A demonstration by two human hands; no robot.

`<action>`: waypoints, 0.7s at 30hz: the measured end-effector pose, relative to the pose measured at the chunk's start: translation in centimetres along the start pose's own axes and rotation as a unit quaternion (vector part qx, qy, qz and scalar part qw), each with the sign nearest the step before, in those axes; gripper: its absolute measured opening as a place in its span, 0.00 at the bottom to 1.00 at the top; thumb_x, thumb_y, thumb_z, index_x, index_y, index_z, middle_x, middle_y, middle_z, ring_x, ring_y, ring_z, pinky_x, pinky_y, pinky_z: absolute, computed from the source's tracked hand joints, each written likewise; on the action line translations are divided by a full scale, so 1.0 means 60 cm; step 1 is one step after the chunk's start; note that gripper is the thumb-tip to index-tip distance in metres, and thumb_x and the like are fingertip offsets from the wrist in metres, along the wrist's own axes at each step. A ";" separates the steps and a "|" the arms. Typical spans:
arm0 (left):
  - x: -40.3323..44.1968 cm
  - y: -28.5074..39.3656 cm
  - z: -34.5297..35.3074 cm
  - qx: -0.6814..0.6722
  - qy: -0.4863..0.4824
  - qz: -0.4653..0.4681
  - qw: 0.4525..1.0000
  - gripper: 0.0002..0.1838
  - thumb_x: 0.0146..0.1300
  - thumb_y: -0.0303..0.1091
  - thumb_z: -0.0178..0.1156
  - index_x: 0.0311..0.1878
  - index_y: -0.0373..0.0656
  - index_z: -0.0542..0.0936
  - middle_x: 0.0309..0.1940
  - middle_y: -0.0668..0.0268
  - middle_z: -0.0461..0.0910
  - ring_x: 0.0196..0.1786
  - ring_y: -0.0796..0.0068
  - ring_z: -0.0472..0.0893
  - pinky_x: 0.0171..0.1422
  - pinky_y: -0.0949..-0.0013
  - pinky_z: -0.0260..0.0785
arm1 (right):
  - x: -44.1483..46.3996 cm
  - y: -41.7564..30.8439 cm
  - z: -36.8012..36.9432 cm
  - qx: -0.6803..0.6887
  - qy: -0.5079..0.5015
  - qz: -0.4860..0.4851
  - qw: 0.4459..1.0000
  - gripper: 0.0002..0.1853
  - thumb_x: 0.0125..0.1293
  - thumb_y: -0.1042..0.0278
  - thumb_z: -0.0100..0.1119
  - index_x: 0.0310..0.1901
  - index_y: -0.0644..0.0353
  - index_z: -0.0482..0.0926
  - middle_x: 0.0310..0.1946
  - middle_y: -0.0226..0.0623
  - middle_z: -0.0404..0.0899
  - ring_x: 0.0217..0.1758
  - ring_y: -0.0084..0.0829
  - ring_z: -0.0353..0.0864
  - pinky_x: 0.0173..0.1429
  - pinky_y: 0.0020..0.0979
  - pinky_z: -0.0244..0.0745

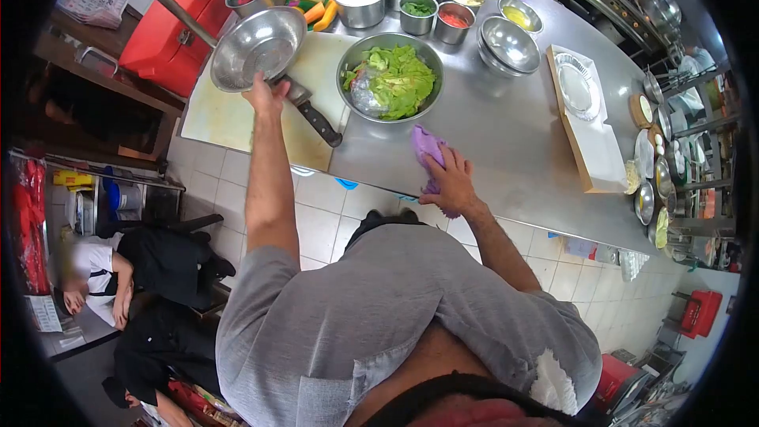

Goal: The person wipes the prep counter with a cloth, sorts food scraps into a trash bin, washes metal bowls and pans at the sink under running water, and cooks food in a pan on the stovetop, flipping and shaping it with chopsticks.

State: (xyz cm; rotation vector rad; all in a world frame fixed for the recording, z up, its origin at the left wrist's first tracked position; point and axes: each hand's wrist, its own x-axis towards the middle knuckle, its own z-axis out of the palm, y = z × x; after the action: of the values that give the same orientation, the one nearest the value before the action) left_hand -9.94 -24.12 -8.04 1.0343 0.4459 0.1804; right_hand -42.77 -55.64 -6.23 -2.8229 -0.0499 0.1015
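My left hand (267, 97) grips the near rim of a tilted metal bowl (259, 43), its inside facing me, above a white cutting board (229, 115). Beside that hand a large knife (316, 122) with a black handle lies on the board. My right hand (455, 182) is on a crumpled purple cloth (428, 150) at the near edge of the steel table (506, 138), fingers bent over it. Between my hands stands a steel bowl (345, 99) of torn lettuce (405, 79), with something clear and shiny at its left side.
Behind the lettuce stand several steel pots, including one of chopped greens (417, 8) and one of diced red pieces (454, 22). Stacked metal bowls (510, 43) and a white box (589, 142) holding a foil tray (577, 87) are on the right. Two people (170, 265) are at lower left.
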 end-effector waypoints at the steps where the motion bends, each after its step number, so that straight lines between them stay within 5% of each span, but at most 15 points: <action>1: 0.022 0.000 -0.002 -0.003 0.004 0.001 1.000 0.34 0.59 0.32 0.56 0.62 0.32 0.50 0.49 0.47 0.68 0.28 0.53 0.77 0.24 0.60 0.78 | 0.003 0.000 -0.001 -0.007 -0.014 -0.014 1.000 0.51 0.32 0.47 0.74 0.63 0.47 0.61 0.66 0.46 0.49 0.68 0.51 0.47 0.64 0.54 0.47; 4: 0.018 0.010 -0.001 -0.058 0.052 -0.020 0.997 0.25 0.52 0.20 0.48 0.55 0.26 0.57 0.46 0.44 0.69 0.27 0.51 0.77 0.23 0.60 0.80 | 0.007 0.007 -0.009 -0.007 -0.037 -0.034 0.999 0.51 0.31 0.48 0.75 0.63 0.46 0.61 0.66 0.45 0.50 0.68 0.51 0.47 0.64 0.53 0.47; 7: -0.095 0.041 0.001 0.007 -0.070 0.017 0.997 0.18 0.50 0.19 0.46 0.46 0.20 0.66 0.39 0.46 0.73 0.30 0.53 0.79 0.23 0.66 0.80 | 0.014 0.013 -0.023 0.021 -0.071 -0.070 0.995 0.51 0.33 0.49 0.75 0.64 0.47 0.60 0.67 0.48 0.47 0.69 0.51 0.46 0.66 0.51 0.45; 12: -0.237 0.016 0.038 0.059 -0.142 -0.095 0.983 0.13 0.50 0.22 0.46 0.41 0.31 0.70 0.34 0.55 0.74 0.29 0.62 0.79 0.28 0.65 0.80 | 0.022 0.035 -0.010 0.043 -0.042 -0.124 0.990 0.47 0.36 0.52 0.73 0.63 0.44 0.63 0.66 0.44 0.52 0.67 0.50 0.50 0.64 0.49 0.49; 13: -0.252 0.009 0.043 0.109 -0.173 -0.093 0.974 0.12 0.49 0.21 0.46 0.39 0.34 0.71 0.31 0.60 0.74 0.27 0.69 0.77 0.22 0.69 0.75 | 0.022 0.041 -0.002 0.050 -0.012 -0.136 0.989 0.46 0.38 0.53 0.72 0.63 0.42 0.63 0.65 0.41 0.54 0.66 0.49 0.51 0.62 0.49 0.52; 14: -0.271 -0.004 0.054 0.111 -0.176 -0.083 0.975 0.16 0.49 0.22 0.47 0.44 0.34 0.71 0.29 0.63 0.73 0.26 0.74 0.75 0.16 0.73 0.66 | 0.023 0.046 0.005 0.045 -0.005 -0.136 0.990 0.46 0.38 0.53 0.72 0.63 0.42 0.63 0.65 0.41 0.54 0.66 0.49 0.51 0.62 0.49 0.52; 17: -0.323 -0.027 0.087 0.117 -0.147 -0.091 0.978 0.21 0.49 0.24 0.49 0.50 0.33 0.69 0.29 0.62 0.74 0.27 0.74 0.75 0.16 0.73 0.65 | 0.022 0.045 0.011 0.054 0.046 -0.136 0.988 0.37 0.46 0.53 0.67 0.61 0.43 0.67 0.63 0.40 0.58 0.64 0.46 0.55 0.61 0.47 0.54; 20: -0.322 -0.060 0.084 0.208 -0.137 -0.085 0.965 0.25 0.49 0.26 0.50 0.54 0.32 0.66 0.34 0.58 0.74 0.30 0.68 0.78 0.21 0.69 0.73 | 0.025 0.051 0.025 0.070 0.088 -0.131 0.985 0.34 0.47 0.54 0.65 0.59 0.44 0.69 0.63 0.40 0.59 0.63 0.44 0.56 0.60 0.46 0.53; 21: -0.330 -0.061 0.086 0.168 -0.161 -0.172 0.957 0.25 0.49 0.27 0.51 0.54 0.32 0.66 0.35 0.57 0.75 0.31 0.66 0.79 0.24 0.67 0.76 | 0.024 0.046 0.017 0.075 0.091 -0.129 0.985 0.32 0.48 0.54 0.65 0.58 0.45 0.70 0.62 0.40 0.59 0.63 0.43 0.57 0.60 0.45 0.53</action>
State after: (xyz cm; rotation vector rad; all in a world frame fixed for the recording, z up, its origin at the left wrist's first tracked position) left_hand -25.65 -36.98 -3.55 1.2731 0.3574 -0.3837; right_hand -41.33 -57.90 -8.16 -2.6366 -0.3504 -0.2040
